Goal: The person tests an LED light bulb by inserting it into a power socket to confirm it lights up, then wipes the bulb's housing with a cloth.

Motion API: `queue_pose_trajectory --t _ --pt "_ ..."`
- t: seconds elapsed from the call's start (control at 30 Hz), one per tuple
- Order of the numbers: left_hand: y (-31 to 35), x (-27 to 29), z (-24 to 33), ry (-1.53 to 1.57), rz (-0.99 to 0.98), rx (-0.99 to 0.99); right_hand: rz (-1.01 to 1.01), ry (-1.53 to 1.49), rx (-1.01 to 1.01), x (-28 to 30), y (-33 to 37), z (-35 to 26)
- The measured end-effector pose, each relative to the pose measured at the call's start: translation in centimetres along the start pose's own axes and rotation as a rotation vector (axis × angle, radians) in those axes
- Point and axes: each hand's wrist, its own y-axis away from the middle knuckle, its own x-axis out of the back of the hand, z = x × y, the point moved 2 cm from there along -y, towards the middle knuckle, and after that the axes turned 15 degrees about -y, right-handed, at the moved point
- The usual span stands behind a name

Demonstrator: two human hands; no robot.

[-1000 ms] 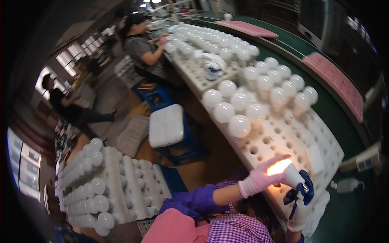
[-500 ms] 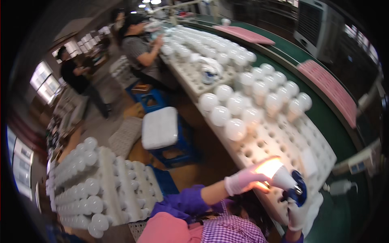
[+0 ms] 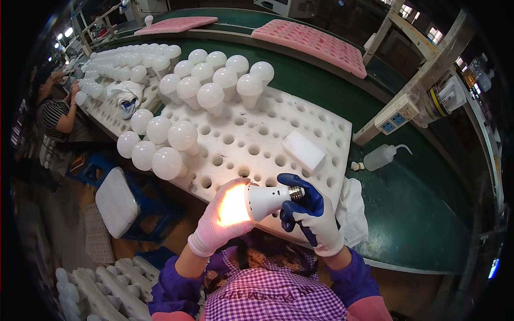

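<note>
A lit light bulb (image 3: 267, 201) lies sideways in front of me, its metal screw base pointing right. My left hand (image 3: 215, 224), in a pale pinkish glove, is wrapped round the glowing globe, and light shines through its fingers. At the other end, the fingers of my right hand (image 3: 316, 216), in a white glove with blue coating, curl closed about the screw base. Both hands are above the near edge of a white foam tray (image 3: 251, 136) full of round holes. Unlit white bulbs (image 3: 182, 135) stand in its left and far parts.
A white foam block (image 3: 304, 150) rests on the tray; a white cloth (image 3: 352, 211) lies by its right edge. On the green bench (image 3: 396, 214) are a squeeze bottle (image 3: 381, 157) and pink foam sheets (image 3: 310, 45). A stool (image 3: 119, 200) stands left; a co-worker (image 3: 56, 115) is farther off.
My view has swung to the right and levelled, so the tray and both hands now sit nearer the middle. The lit bulb remains between my two hands.
</note>
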Motion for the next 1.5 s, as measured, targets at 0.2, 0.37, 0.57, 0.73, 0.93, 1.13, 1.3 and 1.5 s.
queue_pose_trajectory --t 0.2,0.37,0.57,0.73,0.93,1.13,1.3,1.5 --pt "0.1 -1.2 0.0 -0.479 0.093 -0.238 0.132 -0.051 -0.025 0.5 -0.7 1.0" --pt "-0.1 -1.9 0.5 -0.511 0.09 -0.146 0.152 -0.061 0.001 1.2 -1.0 1.6" --pt "-0.1 -1.8 0.2 -0.511 0.077 -0.192 0.151 -0.066 0.0 1.2 -1.1 1.7" --pt "0.1 -1.8 0.4 -0.502 0.076 -0.185 0.149 -0.045 0.029 0.8 -1.2 1.7" --pt "-0.1 -1.7 0.2 -0.499 0.092 -0.171 0.134 -0.058 0.02 0.4 -1.4 1.4" --pt "0.0 -1.7 -0.4 -0.482 0.097 -0.222 0.134 -0.058 0.025 0.6 -1.4 1.5" --pt "0.0 -1.8 -0.6 -0.492 0.109 -0.25 0.118 -0.069 0.026 0.8 -1.5 1.8" --pt "0.0 -1.9 -0.9 -0.466 0.106 -0.221 0.121 -0.053 0.041 0.9 -1.5 1.8"
